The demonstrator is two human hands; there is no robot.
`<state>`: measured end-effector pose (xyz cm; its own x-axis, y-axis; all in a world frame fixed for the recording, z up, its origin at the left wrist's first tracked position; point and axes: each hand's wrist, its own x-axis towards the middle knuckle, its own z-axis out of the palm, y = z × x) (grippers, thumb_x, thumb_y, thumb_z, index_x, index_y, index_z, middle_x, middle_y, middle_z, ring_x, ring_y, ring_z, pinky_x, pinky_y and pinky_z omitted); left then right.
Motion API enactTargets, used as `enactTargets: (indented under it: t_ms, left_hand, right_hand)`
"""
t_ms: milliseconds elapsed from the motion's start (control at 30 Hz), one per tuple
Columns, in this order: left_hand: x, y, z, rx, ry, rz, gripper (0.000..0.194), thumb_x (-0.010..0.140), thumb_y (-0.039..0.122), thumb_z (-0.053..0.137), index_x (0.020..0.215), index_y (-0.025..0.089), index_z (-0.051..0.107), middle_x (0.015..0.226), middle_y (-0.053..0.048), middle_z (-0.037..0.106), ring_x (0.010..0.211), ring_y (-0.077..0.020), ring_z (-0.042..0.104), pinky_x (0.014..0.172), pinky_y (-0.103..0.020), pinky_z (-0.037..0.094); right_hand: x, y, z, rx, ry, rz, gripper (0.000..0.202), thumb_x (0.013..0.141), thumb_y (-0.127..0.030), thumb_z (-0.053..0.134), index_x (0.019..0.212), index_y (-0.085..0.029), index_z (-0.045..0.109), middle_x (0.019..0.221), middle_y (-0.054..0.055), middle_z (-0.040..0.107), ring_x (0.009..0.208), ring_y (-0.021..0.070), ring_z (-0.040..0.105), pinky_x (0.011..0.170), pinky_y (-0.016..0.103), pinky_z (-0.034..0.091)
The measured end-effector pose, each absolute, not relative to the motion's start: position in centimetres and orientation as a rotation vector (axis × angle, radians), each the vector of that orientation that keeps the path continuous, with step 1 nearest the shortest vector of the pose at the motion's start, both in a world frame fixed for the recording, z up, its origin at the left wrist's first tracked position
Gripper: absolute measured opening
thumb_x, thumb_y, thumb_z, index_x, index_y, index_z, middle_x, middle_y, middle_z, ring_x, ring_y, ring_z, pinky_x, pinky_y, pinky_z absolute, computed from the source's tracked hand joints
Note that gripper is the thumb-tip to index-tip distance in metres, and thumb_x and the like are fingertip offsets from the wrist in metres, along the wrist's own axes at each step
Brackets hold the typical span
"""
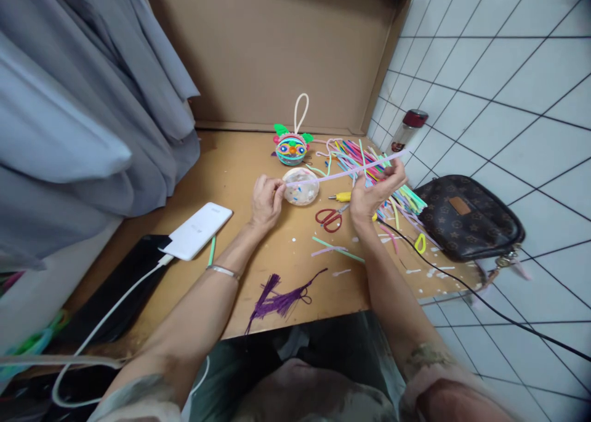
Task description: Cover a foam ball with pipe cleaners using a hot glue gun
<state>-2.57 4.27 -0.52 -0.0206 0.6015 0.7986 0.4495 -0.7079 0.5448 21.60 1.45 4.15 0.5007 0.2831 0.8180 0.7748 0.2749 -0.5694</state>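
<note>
A long lilac strip (341,175) stretches between my two hands above the table. My left hand (268,199) pinches its left end beside a round clear dish (302,188) with small coloured bits in it. Toward the strip's right end, my right hand (376,191) holds it between thumb and fingers, over a pile of colourful strips (353,154). Behind the dish stands a round colourful ornament (292,149) with green ears and a white loop. Red-handled scissors (329,219) and a yellow-handled tool (342,197) lie between my forearms.
Purple tassels (281,302) lie near the table's front edge. At the left are a white power bank (198,230) with a cable and a grey curtain (92,102). A brown bag (466,219), a jar (409,130) and a black cord are on the right.
</note>
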Motion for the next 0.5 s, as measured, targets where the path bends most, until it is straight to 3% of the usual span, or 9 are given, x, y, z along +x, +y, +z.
enactTargets:
  t_ms: [100,300,500]
  left_hand:
    - [-2.6,4.4,-0.6,2.144,1.166,1.811,0.051,0.103,0.067,0.043,0.085,0.023,0.063,0.080,-0.004,0.056,0.084,-0.0221,0.054,0.086,-0.039,0.049]
    - [-2.8,4.3,-0.6,2.197,1.156,1.796,0.045,0.103,0.062,0.046,0.084,0.024,0.062,0.082,-0.005,0.056,0.084,-0.0230,0.054,0.086,-0.039,0.049]
    - [-3.3,4.9,-1.2,2.235,1.193,1.810,0.042,0.105,0.057,0.045,0.088,0.023,0.062,0.084,-0.006,0.056,0.084,-0.0226,0.055,0.083,-0.038,0.048]
  right_hand:
    - [22.0,1.4,4.2,-1.298,-1.053,-0.446,0.070,0.097,-0.032,0.055,0.161,-0.028,0.027,0.141,0.019,0.041,0.133,0.0356,0.050,0.108,0.063,0.050]
    - [21.9,1.3,4.2,-1.278,-1.093,-0.429,0.048,0.097,-0.028,0.050,0.145,-0.026,0.049,0.133,0.016,0.045,0.134,0.0342,0.051,0.112,0.061,0.048]
    - [20.9,1.4,4.1,-1.293,-0.960,-0.234,0.044,0.094,-0.028,0.054,0.137,-0.024,0.046,0.130,0.015,0.050,0.125,0.0325,0.054,0.112,0.064,0.047]
